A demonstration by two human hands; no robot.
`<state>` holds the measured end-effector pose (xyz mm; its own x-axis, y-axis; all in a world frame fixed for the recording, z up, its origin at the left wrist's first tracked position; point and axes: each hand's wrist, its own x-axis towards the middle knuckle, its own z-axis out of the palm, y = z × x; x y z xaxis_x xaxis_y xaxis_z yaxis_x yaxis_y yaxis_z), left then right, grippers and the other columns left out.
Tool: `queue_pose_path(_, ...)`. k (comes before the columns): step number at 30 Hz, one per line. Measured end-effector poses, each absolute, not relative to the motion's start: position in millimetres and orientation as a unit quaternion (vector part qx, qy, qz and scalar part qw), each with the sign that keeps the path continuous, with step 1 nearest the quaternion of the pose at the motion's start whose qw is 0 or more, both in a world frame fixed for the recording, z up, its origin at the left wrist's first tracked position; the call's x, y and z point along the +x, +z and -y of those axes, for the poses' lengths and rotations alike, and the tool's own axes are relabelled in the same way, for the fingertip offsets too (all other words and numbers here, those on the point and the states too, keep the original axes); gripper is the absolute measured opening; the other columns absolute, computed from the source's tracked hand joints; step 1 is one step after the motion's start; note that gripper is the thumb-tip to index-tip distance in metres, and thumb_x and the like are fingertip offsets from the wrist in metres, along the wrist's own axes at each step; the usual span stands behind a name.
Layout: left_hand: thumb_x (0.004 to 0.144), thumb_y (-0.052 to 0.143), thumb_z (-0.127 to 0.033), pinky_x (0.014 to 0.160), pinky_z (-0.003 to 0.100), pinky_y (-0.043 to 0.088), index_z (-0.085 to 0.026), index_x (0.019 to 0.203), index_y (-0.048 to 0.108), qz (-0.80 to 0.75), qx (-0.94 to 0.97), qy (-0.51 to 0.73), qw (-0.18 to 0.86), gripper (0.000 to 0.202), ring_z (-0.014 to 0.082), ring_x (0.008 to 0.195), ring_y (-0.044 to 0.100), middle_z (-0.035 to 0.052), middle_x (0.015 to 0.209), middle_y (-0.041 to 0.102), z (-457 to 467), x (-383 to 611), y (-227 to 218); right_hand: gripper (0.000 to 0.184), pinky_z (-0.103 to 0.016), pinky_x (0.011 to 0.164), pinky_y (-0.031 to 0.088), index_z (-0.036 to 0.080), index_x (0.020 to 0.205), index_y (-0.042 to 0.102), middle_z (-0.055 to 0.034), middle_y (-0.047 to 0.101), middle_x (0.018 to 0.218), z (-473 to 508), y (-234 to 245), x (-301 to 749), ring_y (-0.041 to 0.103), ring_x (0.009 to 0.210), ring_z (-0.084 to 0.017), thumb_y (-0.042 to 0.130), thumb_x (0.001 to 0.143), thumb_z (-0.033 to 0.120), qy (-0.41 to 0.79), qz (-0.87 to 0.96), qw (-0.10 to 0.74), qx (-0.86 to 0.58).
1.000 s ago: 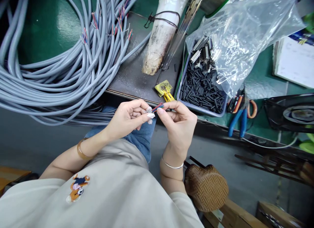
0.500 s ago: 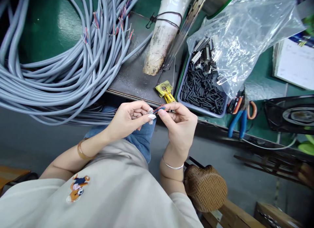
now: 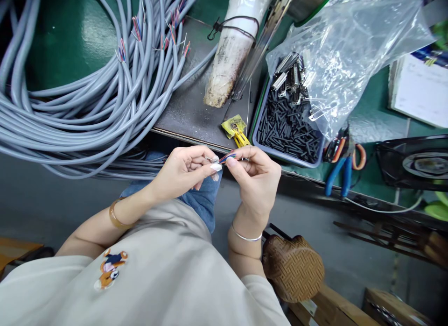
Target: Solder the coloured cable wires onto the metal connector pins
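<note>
Runs in a slight slant from left grip (image 3: 185, 169) to right grip (image 3: 257, 174) as a slender bundle of red and blue wires (image 3: 226, 158), pinched and partly hidden.

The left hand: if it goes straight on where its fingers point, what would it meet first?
Probably the right hand, which pinches the coloured wires coming from the left hand; exact depth is unclear.

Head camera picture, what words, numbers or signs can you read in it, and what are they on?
There are none I can read.
White page at the right: faint marks, too blurred to read.
Black object below it: a pale oval patch, too unclear to tell if it has print.
Shirt: a little picture, with no words I can make out.
</note>
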<state>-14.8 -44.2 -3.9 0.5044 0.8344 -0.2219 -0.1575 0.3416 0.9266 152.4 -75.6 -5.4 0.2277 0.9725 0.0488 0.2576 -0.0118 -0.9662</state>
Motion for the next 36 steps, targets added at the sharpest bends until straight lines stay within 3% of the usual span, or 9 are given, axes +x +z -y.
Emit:
queue_pose_path(12,0.076,0.085,-0.039,0.042,0.015,0.047,-0.013,0.084,0.066,-0.396,0.460,0.364,0.706,0.033,0.0051,0.046,0.054,0.0019,0.070,0.071,48.2,-12.3,-3.7,0.011,-0.024,0.050,0.036,0.020,0.080,0.074,0.0025,0.062,0.069,78.4,-0.9,156.5,0.046,0.055,-0.008,0.076,0.084,0.030,0.335,0.537,0.466,-0.618)
queue_pose_path(27,0.082,0.080,-0.038,0.043,0.016,0.047,-0.013,0.085,0.067,-0.376,0.484,0.351,0.708,0.028,0.0053,0.046,0.054,0.0022,0.071,0.071,48.2,-14.0,-3.1,0.005,-0.023,0.045,0.023,0.021,0.078,0.072,0.0027,0.066,0.073,75.9,1.2,156.1,0.037,0.050,-0.005,0.075,0.082,0.023,0.352,0.553,0.486,-0.577)
queue_pose_path(36,0.081,0.081,-0.035,0.043,0.016,0.047,-0.013,0.086,0.065,-0.371,0.484,0.355,0.709,0.028,0.0052,0.044,0.054,0.0016,0.069,0.070,49.8,-13.4,-3.0,0.005,-0.025,0.047,0.025,0.021,0.080,0.073,0.0036,0.065,0.073,77.9,1.3,155.6,0.040,0.053,-0.005,0.074,0.084,0.017,0.332,0.571,0.486,-0.573)
